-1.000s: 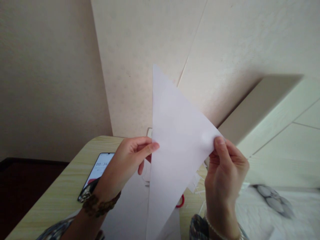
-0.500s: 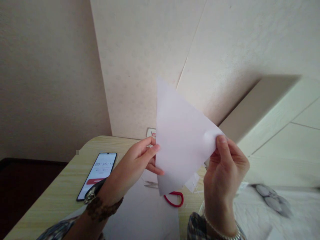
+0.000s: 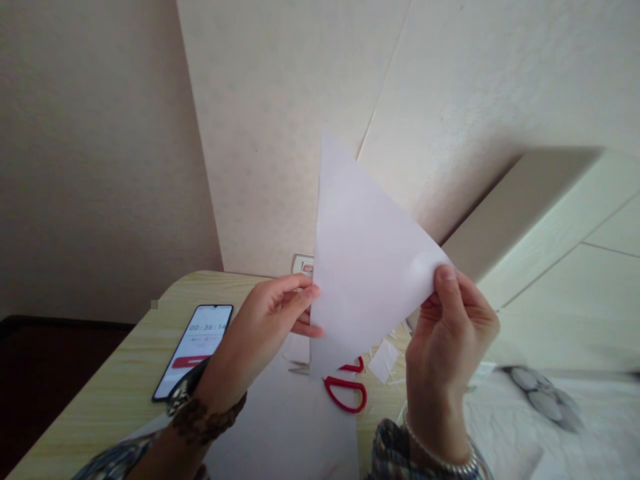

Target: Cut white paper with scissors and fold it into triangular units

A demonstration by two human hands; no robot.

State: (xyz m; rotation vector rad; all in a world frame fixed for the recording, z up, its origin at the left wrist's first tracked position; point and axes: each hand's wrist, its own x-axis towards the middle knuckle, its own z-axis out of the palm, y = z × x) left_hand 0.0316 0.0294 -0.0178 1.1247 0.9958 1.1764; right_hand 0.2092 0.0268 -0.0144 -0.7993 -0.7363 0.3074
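Observation:
A white triangular sheet of paper (image 3: 370, 247) is held up in front of me, one point upward. My left hand (image 3: 280, 310) grips its left edge between thumb and fingers. At the right corner, my right hand (image 3: 450, 327) pinches the paper between thumb and fingers, and the sheet bows slightly there. Below the triangle, a pair of scissors with red handles (image 3: 346, 393) lies partly on a larger white sheet (image 3: 290, 420) on the table; the raised paper hides part of the scissors.
A phone (image 3: 195, 347) showing a running timer lies on the wooden table (image 3: 115, 373) to the left. Small paper scraps (image 3: 384, 361) lie right of the scissors. A wall socket (image 3: 303, 265) shows behind the paper. White bedding (image 3: 500, 427) with a grey pattern is at right.
The triangular paper has risen a little and tilted slightly, uncovering more of the red scissor handles. Both hands keep their hold, nearly in place.

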